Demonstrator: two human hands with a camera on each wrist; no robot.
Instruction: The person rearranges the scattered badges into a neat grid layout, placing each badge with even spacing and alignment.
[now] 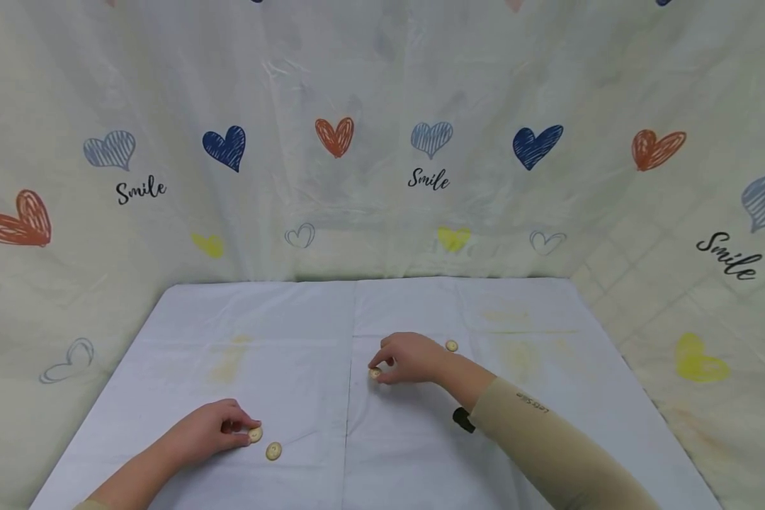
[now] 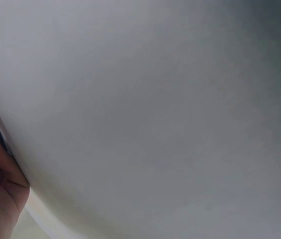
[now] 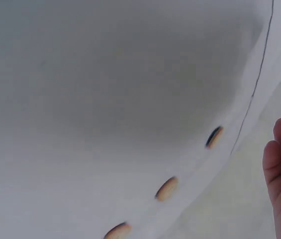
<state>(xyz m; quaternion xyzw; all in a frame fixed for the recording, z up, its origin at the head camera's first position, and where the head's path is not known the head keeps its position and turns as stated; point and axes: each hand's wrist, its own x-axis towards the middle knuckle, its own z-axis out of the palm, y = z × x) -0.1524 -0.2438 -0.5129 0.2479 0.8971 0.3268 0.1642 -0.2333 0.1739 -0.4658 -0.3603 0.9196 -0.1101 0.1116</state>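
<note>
My left hand (image 1: pixel 207 432) is low over the near left of the table, pinching a small round pale wooden disc (image 1: pixel 255 434) between thumb and fingers. Close beside it lies a similar disc (image 1: pixel 274 451) with faint markings on its face. Near the table's middle, my right hand (image 1: pixel 411 359) pinches another wooden disc (image 1: pixel 375 372) by its edge. A further disc (image 1: pixel 451 346) rests just behind the right wrist. In the left wrist view, only part of the left hand (image 2: pixel 3 194) shows at the edge. The right wrist view has the right fingers (image 3: pixel 274 164) at its right side.
A white cloth (image 1: pixel 306 354) with creases and yellowish stains covers the table. Behind and around it hangs a pale curtain (image 1: pixel 370 71) printed with hearts. A small black object (image 1: pixel 463 419) shows under the right forearm. Three discs lie on the cloth in the right wrist view, including one disc (image 3: pixel 166 188).
</note>
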